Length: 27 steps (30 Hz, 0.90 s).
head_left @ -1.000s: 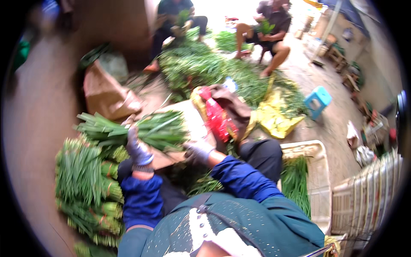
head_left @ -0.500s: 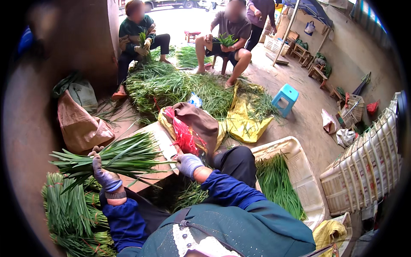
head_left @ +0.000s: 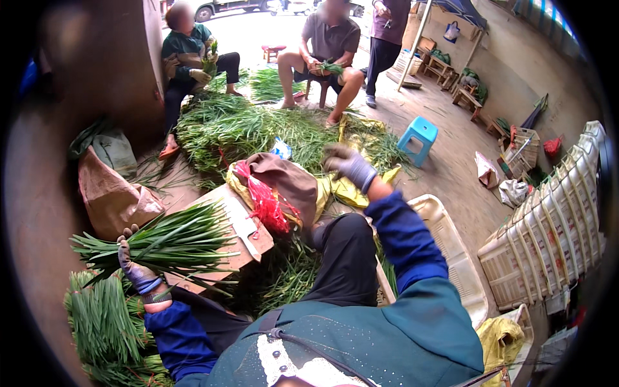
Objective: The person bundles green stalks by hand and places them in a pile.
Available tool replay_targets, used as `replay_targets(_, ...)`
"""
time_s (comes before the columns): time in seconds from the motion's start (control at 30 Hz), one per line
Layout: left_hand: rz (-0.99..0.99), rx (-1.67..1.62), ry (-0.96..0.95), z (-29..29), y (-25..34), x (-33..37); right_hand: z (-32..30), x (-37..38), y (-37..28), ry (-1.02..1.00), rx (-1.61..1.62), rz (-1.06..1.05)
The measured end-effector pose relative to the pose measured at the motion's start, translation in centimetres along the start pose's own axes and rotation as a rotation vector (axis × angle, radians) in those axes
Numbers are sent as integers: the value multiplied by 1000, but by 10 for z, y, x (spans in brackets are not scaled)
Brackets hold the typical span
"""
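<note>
My left hand (head_left: pixel 133 261), in a grey-purple glove, is wrapped round a thick bunch of garlic chives (head_left: pixel 174 242). The long green leaves lie across a wooden board (head_left: pixel 248 250) and stick out past the hand on the left. On the board's right part rests a knife (head_left: pixel 240 220) with a broad pale blade, touched by neither hand. My right hand (head_left: pixel 350 166), gloved too, is raised ahead and to the right, beyond my knee. Its fingers are loosely bent and apart, with nothing visible in them. Close by is a brown cloth-covered bundle (head_left: pixel 284 177) with red plastic ties (head_left: pixel 263 203).
Tied bunches of chives (head_left: pixel 103 322) are stacked at lower left. A cream crate (head_left: pixel 461 271) stands right of my leg, a taller crate (head_left: pixel 535 226) farther right. Ahead are a loose green heap (head_left: pixel 238 132), a blue stool (head_left: pixel 419 138) and two seated people handling greens.
My right hand has left the knife at the board and swung up, forward and right. The left hand keeps the chives, almost still. The view has shifted slightly.
</note>
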State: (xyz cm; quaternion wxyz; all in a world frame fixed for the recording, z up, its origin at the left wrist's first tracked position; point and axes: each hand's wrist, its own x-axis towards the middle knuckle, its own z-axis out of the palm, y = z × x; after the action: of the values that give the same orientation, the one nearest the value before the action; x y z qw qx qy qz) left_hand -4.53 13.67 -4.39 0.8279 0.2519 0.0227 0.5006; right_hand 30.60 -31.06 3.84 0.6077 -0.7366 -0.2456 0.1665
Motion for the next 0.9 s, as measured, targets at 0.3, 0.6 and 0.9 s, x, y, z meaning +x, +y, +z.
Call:
replay_targets(0.3, -173, 52, -97, -10, -33, 16, -222, 75, -28, 675, 384, 91)
replay_targets(0.6, -162, 235, -7, -23, -45, 32, -284, 96, -31, 764, 322, 106)
replay_targets(0.9, -242, 177, -91, -43, -36, 43, -327, 111, -43, 781, 184, 47)
